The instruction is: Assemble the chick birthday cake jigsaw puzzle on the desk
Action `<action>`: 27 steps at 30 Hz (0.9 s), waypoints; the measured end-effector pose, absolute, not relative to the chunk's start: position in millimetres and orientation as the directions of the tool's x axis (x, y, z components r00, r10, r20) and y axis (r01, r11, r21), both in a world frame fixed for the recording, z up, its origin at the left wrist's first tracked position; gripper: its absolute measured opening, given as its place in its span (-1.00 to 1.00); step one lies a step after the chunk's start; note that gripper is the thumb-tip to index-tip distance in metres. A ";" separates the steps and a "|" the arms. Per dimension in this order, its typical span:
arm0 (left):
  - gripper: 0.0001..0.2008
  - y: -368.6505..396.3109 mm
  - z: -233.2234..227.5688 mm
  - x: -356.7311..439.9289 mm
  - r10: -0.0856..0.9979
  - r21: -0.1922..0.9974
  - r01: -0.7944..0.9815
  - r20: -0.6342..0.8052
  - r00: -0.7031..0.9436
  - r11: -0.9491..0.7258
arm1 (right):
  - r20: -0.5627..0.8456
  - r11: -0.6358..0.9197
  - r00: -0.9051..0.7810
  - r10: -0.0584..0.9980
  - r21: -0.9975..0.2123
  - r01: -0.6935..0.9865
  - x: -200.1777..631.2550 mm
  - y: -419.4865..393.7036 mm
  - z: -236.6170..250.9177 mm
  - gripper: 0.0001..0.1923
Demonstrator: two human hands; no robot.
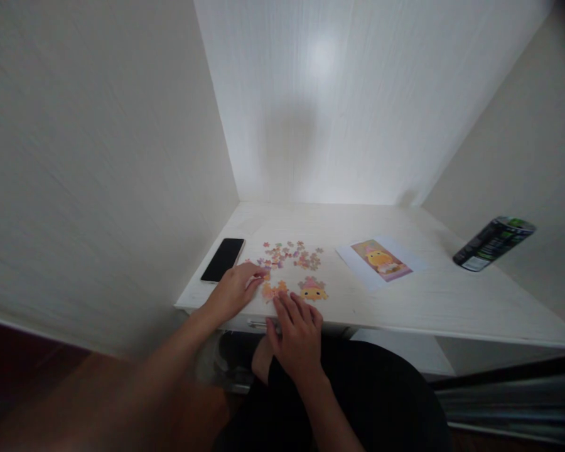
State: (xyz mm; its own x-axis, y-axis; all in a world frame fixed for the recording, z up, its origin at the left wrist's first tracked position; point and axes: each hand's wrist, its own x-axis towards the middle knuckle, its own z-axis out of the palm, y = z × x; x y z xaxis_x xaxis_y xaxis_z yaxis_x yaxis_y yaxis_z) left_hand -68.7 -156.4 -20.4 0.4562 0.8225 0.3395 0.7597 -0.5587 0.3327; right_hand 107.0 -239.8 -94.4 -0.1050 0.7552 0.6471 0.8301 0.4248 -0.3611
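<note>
Around the joined face section (313, 292) of a jigsaw puzzle, which lay near the front edge of a white table (433, 301), the other items were arranged as follows. Just to its left lay an orange cluster (269, 291) of pieces, its front partly hidden by the right hand (297, 323); that hand's thumb stood well apart from its fingers, whose tips were at the cluster. Farther left, the left hand (238, 287) reached over the outer loose pieces (305, 260), thumb and forefinger narrowly spaced; whether they gripped a piece could not be told. The loose pieces were scattered behind and to the left of the section. At its far left, a dark-screened phone (223, 260) bounded the space just beside the left hand. To its right lay a printed sheet (381, 260) showing a yellow-faced figure; well beyond stood a dark can (493, 243).
</note>
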 end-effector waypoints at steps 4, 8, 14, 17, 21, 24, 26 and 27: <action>-0.79 -157.4 -25.0 -46.0 0.756 0.329 0.682 0.323 0.569 -0.653 | 0.648 0.419 -0.090 0.756 -0.374 0.827 106.1 -240.0 -98.2 -0.57; -0.77 -154.8 -30.8 -44.3 0.737 0.323 0.663 0.324 0.593 -0.676 | 0.642 0.423 -0.089 0.762 -0.388 0.819 105.5 -239.5 -100.1 -0.56; -0.79 -157.5 -33.5 -46.7 0.730 0.321 0.656 0.320 0.604 -0.683 | 0.639 0.419 -0.084 0.764 -0.394 0.818 105.4 -239.4 -99.8 -0.58; -0.78 -161.1 -32.7 -45.9 0.727 0.333 0.647 0.323 0.605 -0.686 | 0.637 0.413 -0.091 0.766 -0.379 0.828 105.6 -239.3 -99.4 -0.58; -0.77 -162.4 -34.1 -47.2 0.732 0.358 0.639 0.341 0.589 -0.681 | 0.641 0.421 -0.093 0.762 -0.381 0.823 106.0 -238.8 -99.3 -0.58; -0.77 -160.1 -36.2 -48.4 0.747 0.387 0.639 0.358 0.560 -0.665 | 0.644 0.424 -0.089 0.760 -0.387 0.819 106.0 -238.5 -99.9 -0.58; -0.76 -158.1 -36.8 -48.2 0.760 0.409 0.640 0.364 0.538 -0.650 | 0.648 0.425 -0.089 0.756 -0.383 0.820 105.8 -238.3 -100.1 -0.59; -0.77 -157.1 -36.9 -47.9 0.766 0.420 0.640 0.365 0.530 -0.643 | 0.650 0.425 -0.089 0.755 -0.380 0.822 105.7 -238.2 -100.1 -0.59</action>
